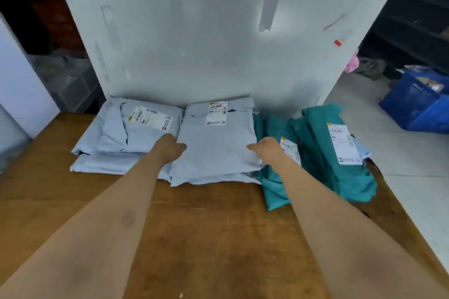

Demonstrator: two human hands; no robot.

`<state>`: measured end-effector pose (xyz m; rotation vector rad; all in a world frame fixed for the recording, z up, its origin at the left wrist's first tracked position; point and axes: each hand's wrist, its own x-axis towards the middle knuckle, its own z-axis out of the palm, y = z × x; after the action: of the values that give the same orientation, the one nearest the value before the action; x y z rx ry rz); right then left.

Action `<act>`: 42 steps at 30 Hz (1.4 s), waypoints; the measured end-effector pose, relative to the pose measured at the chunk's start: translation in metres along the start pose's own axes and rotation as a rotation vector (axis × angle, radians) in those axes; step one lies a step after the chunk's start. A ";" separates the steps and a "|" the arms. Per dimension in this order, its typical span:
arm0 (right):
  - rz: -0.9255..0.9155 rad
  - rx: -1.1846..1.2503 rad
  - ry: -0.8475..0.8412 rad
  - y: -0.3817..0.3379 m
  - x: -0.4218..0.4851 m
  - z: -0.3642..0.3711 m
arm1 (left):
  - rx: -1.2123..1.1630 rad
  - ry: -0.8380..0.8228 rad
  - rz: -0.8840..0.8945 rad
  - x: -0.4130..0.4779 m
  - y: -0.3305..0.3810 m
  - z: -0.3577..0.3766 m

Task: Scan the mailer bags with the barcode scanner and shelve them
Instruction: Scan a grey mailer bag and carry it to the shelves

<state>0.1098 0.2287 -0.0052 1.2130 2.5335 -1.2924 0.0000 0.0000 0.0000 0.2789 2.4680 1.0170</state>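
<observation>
Mailer bag (pixel 216 150) (grey) held both sides.

Your table (pixel 206 238) is worn, matt brown wood. The grey mailer bags (pixel 216 148) and teal mailer bags (pixel 315 153) are smooth, faintly shiny plastic film with white paper labels (pixel 342 143). The board (pixel 206 31) behind looks matt and scuffed.

Head view looks forward and down, near the worktop (pixel 218 238), facing the panel (pixel 218 43) beyond left hand (pixel 170 148) and right hand (pixel 267 150).
</observation>
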 end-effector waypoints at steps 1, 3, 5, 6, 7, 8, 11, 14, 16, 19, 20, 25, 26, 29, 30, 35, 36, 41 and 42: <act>-0.009 0.039 0.003 -0.001 0.007 0.003 | -0.031 0.006 -0.034 0.005 -0.001 0.005; 0.006 0.095 0.028 -0.001 0.020 0.007 | -0.099 -0.002 -0.120 0.018 -0.003 0.015; 0.027 0.174 0.002 0.000 0.031 0.012 | -0.189 -0.023 -0.174 0.030 -0.005 0.023; 0.041 0.211 0.003 0.002 0.034 0.016 | -0.238 -0.021 -0.195 0.036 -0.007 0.026; 0.059 0.253 0.005 0.003 0.035 0.018 | -0.270 -0.018 -0.213 0.041 -0.010 0.028; 0.083 0.275 0.000 0.006 0.040 0.020 | -0.298 -0.022 -0.215 0.045 -0.011 0.030; 0.152 0.322 -0.018 0.008 0.043 0.023 | -0.388 -0.056 -0.245 0.055 -0.015 0.034; 0.188 0.385 -0.035 0.012 0.041 0.030 | -0.178 -0.054 -0.292 0.058 -0.022 0.035; 0.175 0.497 -0.026 0.015 0.034 0.034 | -0.206 -0.088 -0.297 0.055 -0.025 0.034; 0.189 0.641 -0.031 0.020 0.010 0.037 | -0.396 -0.173 -0.290 0.041 -0.030 0.030; 0.194 0.666 -0.039 0.024 0.001 0.039 | -0.407 -0.204 -0.267 0.033 -0.033 0.030; 0.252 0.801 -0.063 0.063 -0.058 0.041 | -0.511 -0.324 -0.222 -0.018 -0.061 0.028; 0.269 0.822 -0.063 0.074 -0.069 0.042 | -0.551 -0.340 -0.224 -0.027 -0.069 0.029; 0.274 0.894 -0.113 0.105 -0.100 0.046 | -0.621 -0.381 -0.222 -0.052 -0.092 0.041; 0.259 0.889 -0.142 0.113 -0.110 0.048 | -0.630 -0.389 -0.224 -0.061 -0.098 0.047; 0.310 0.709 -0.154 0.156 -0.151 0.060 | -0.617 -0.409 -0.251 -0.108 -0.127 0.087; 0.316 0.680 -0.157 0.165 -0.157 0.060 | -0.628 -0.408 -0.273 -0.115 -0.133 0.095; 0.362 0.382 -0.145 0.202 -0.163 0.043 | -0.636 -0.340 -0.358 -0.151 -0.143 0.133; 0.370 0.315 -0.121 0.210 -0.162 0.034 | -0.661 -0.316 -0.371 -0.157 -0.142 0.140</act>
<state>0.3515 0.1760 -0.1077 1.5140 1.9494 -1.6406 0.2026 -0.0688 -0.1354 -0.2097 1.7003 1.4118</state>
